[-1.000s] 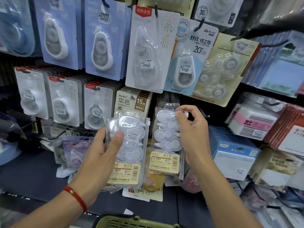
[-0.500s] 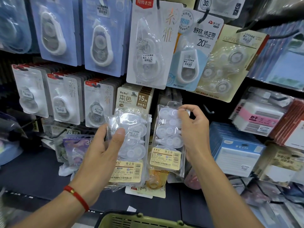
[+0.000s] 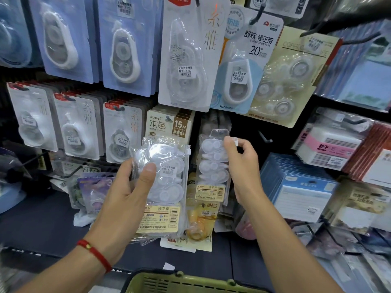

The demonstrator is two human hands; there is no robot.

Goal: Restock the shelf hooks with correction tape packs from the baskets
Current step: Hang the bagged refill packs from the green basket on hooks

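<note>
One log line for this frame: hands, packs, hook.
left hand: grips stack of clear correction tape packs | right hand: pinches top of single clear pack | bare black hook: unfilled

Single head-worn view, forward and slightly down, close to the shelf hooks (image 3: 265, 137) (no second view).

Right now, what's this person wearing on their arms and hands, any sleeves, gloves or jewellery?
Both forearms are bare as far as the picture shows: no sleeves and no gloves. The left hand has a thin red cord bracelet round the wrist, with a small gold bead on it. The right hand and its wrist show no ring, watch or band.
</note>
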